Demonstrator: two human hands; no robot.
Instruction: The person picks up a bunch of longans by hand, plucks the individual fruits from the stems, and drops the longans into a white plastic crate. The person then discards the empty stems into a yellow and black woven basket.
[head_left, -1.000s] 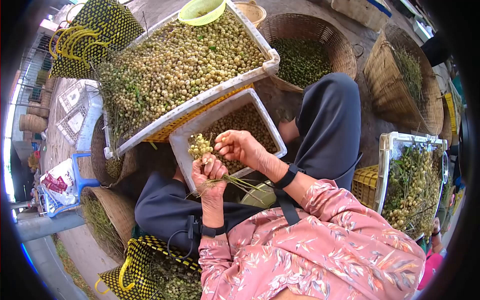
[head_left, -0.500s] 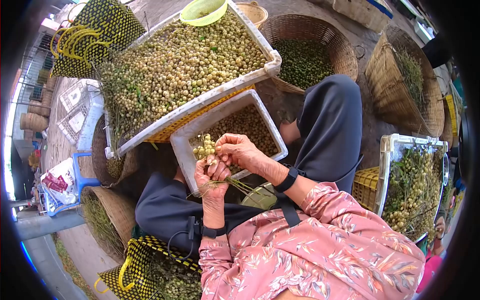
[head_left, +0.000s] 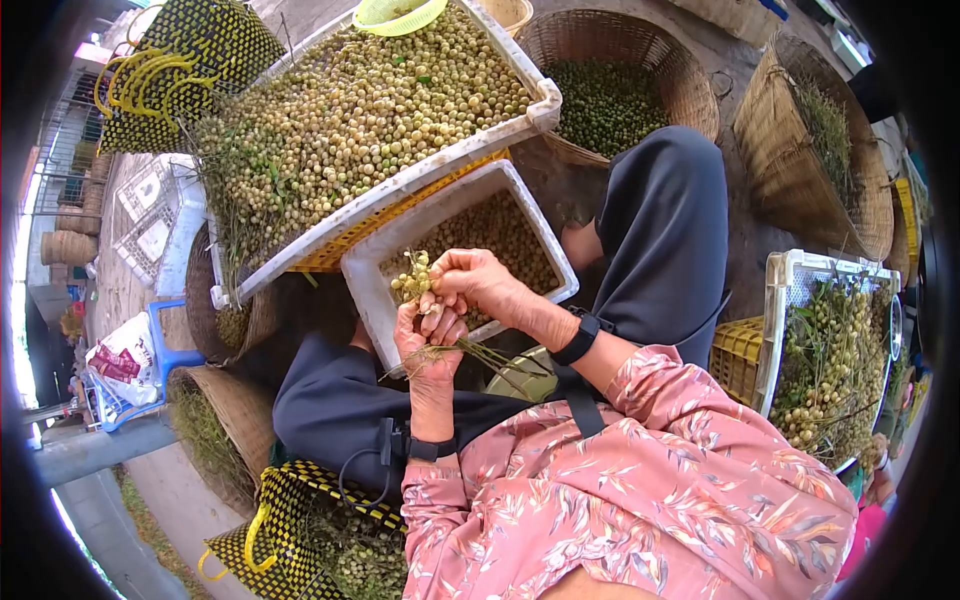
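My left hand (head_left: 432, 338) is closed around the stems of a bunch of small round yellowish fruits (head_left: 410, 282). Its thin bare stalks stick out below the fist to the right. The fingers of my right hand (head_left: 487, 290) are pinched together at the right side of that bunch, and my own fingers hide what lies between them. Under both hands stands a white bin (head_left: 362, 270), partly filled with loose brownish fruits (head_left: 505, 238).
A large white tray (head_left: 390, 190) heaped with loose fruits stands ahead. Wicker baskets (head_left: 690, 60) lie beyond and to the right. A white crate (head_left: 775, 300) of fruits on stems is at the right. A black-and-yellow woven bag (head_left: 250, 545) stands at lower left.
Both hands have risen slightly in the view, still together at the bunch. Fewer fruits show on the bunch, and more of its green stalks are visible. The view has shifted a little.
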